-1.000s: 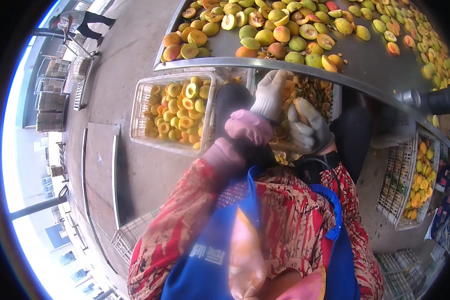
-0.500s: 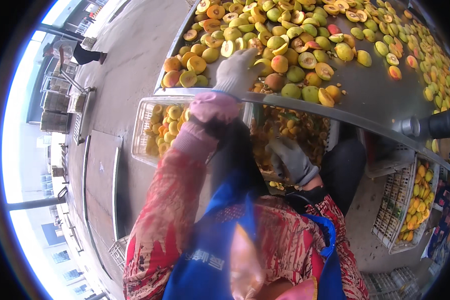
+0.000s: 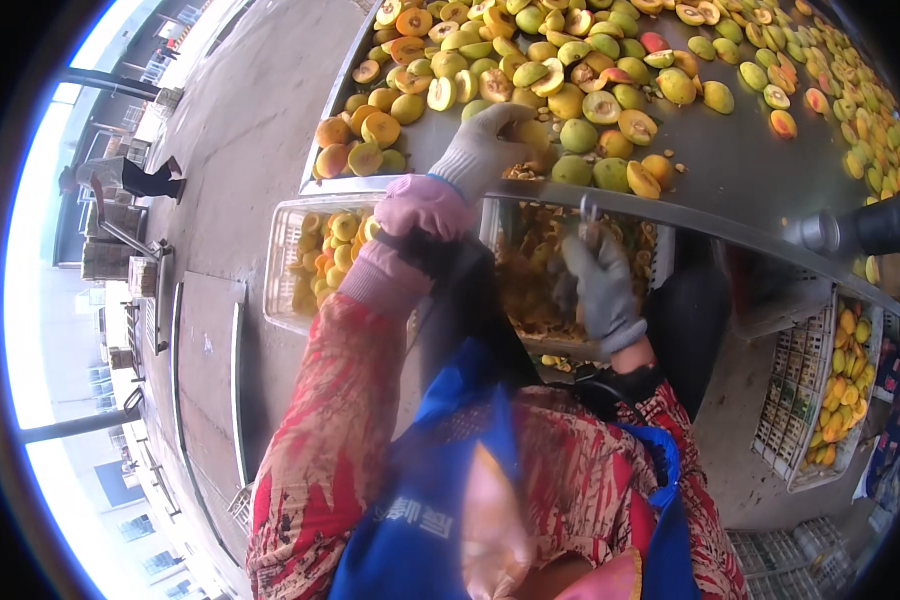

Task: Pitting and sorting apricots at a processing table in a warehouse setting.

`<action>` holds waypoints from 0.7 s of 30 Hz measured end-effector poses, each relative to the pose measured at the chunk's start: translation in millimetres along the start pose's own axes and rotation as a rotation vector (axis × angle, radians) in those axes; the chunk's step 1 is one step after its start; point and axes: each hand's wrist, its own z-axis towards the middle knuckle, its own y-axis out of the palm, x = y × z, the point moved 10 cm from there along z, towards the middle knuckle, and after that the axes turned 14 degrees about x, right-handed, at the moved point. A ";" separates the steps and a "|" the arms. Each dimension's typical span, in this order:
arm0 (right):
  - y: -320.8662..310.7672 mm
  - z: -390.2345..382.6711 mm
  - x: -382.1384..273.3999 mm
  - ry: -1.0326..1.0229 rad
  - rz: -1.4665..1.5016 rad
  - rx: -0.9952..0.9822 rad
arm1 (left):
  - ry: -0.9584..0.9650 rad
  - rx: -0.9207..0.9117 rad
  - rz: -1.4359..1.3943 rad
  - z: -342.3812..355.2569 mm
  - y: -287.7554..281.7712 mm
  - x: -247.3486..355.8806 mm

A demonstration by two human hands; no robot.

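Observation:
My left hand [image 3: 482,150], in a white knit glove, is at the near edge of the metal table. Its fingers curl around a blurred yellowish peach [image 3: 538,148]; whether whole or halved I cannot tell. Below the edge, my right hand [image 3: 607,290] in a grey glove is closed on a small metal tool [image 3: 589,208], whose shiny tip points up toward the rim. Halved peaches [image 3: 600,107], some with the stone showing, lie beyond my left hand. Under my right hand stands a crate [image 3: 664,265] holding peach pieces and scraps.
A white crate of peach halves [image 3: 282,262] stands left of my knees. More yellow fruit fills a crate [image 3: 782,415] at the right. A black-and-metal fitting [image 3: 855,240] is at the table's right edge. A person [image 3: 120,178] stands by a cart far left.
My left hand has drawn slightly back toward the table edge with a peach. My right hand has risen from the crate, and the metal tool now shows. The distant person has shifted.

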 end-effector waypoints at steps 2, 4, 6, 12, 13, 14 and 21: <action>3.5 11.4 -38.3 -0.152 0.056 0.029 | 0.137 -0.093 0.102 -33.0 8.2 31.8; 15.9 14.3 -78.3 -0.413 -0.033 -0.018 | 0.401 -0.095 0.114 -66.8 12.0 75.5; 15.6 17.2 -77.4 -0.463 -0.070 -0.105 | 0.675 -0.045 0.241 -93.7 18.6 98.0; 18.3 -10.5 -37.8 0.033 0.112 -0.220 | 0.686 0.173 0.252 -136.6 1.8 94.4; 18.0 -13.3 -35.2 0.031 0.107 -0.220 | 0.701 0.131 0.329 -139.8 5.2 98.6; 17.9 -15.1 -38.5 -0.074 0.044 -0.222 | 0.685 0.102 0.392 -139.8 11.3 90.7; 26.8 -28.8 -14.2 0.060 0.143 -0.230 | 0.608 -0.034 -0.034 -153.0 -4.4 81.6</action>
